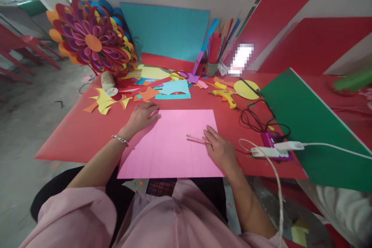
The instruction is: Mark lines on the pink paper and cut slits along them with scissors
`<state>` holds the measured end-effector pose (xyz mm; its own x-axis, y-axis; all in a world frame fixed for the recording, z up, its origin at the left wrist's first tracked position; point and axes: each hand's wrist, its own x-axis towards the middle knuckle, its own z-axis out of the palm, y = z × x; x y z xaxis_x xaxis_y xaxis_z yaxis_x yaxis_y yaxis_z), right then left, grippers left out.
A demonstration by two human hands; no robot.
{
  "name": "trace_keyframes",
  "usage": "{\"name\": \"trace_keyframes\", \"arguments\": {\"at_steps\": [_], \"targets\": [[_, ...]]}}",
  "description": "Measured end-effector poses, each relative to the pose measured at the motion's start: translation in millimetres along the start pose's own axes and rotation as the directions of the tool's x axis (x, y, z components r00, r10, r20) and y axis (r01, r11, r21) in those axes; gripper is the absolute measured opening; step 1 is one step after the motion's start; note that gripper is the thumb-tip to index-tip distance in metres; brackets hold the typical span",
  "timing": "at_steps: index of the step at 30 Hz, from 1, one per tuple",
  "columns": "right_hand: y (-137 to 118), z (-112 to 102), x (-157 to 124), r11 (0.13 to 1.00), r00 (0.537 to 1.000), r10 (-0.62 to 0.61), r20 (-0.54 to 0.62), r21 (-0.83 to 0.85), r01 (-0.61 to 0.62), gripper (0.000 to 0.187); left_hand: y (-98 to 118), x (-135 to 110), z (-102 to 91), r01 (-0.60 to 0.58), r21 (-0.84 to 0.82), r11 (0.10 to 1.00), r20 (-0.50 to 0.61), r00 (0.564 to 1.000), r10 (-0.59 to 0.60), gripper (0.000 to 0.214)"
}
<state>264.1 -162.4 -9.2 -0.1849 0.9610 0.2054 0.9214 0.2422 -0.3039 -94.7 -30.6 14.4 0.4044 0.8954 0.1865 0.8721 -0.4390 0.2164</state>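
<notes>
Pink rectangular paper sheet (171, 149), faintly lined, at near edge of flat red tabletop (75, 131).
Lies between the hands: left hand (142, 117), open, at far-left corner; right hand (220, 147), at right edge, gripping slim pink pencil (198, 139), its long axis crosswise.

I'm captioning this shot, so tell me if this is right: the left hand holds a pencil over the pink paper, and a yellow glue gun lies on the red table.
Wrong hand: the head view shows the pencil in the right hand, not the left hand. It is over the pink paper, and a yellow glue gun lies on the red table, as you say.
</notes>
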Motion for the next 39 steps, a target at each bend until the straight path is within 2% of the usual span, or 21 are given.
{"name": "trace_keyframes", "arguments": {"at_steps": [4,7,9,11,16,19,23,28,33,39], "targets": [[-0.9,-6.4,15.4,0.992,0.996,0.075,-0.051,0.104,-0.07,0.031,-8.2,-5.5,8.6,0.049,0.052,0.997,-0.017,0.999,-0.049,0.055],[-0.3,-14.8,44.5,0.991,0.993,0.087,-0.077,0.105,-0.078,0.033,-9.5,-8.2,15.3,0.054,0.06,0.997,-0.018,0.998,-0.053,0.059],[2.8,-20.5,68.6,0.99,0.994,0.103,-0.027,0.098,-0.1,0.032,-10.7,-8.2,17.1,0.053,0.054,0.997,-0.024,0.998,-0.052,0.057],[7.8,-24.0,91.4,0.977,0.981,0.19,0.046,0.089,-0.194,0.032,-12.2,-7.1,17.0,0.045,0.047,0.998,-0.034,0.998,-0.044,0.054],[22.6,-18.0,125.0,0.949,0.952,0.303,0.04,0.076,-0.305,0.037,-10.8,-5.3,13.6,0.028,0.021,0.999,-0.056,0.998,-0.026,0.051],[30.2,-9.5,130.8,0.932,0.94,0.34,0.035,0.122,-0.341,0.033,-7.7,-5.0,11.9,0.041,0.014,0.999,-0.057,0.998,-0.04,0.049],[39.6,-1.0,132.6,0.897,0.923,0.384,0.035,0.225,-0.382,0.037,-6.5,-5.4,12.2,0.053,0.025,0.998,-0.05,0.997,-0.052,0.048],[48.0,-1.0,131.2,0.85,0.897,0.443,-0.005,0.322,-0.418,0.035,-7.6,-6.7,13.2,0.053,0.011,0.999,-0.069,0.996,-0.052,0.044],[53.3,-4.8,129.0,0.813,0.869,0.489,-0.072,0.398,-0.425,0.035,-8.0,-6.9,13.2,0.058,-0.004,0.998,-0.073,0.996,-0.058,0.042],[62.0,9.5,132.2,0.738,0.853,0.516,-0.079,0.548,-0.395,0.033,-9.5,-6.6,13.6,0.045,-0.018,0.999,-0.079,0.996,-0.046,0.043]]}}
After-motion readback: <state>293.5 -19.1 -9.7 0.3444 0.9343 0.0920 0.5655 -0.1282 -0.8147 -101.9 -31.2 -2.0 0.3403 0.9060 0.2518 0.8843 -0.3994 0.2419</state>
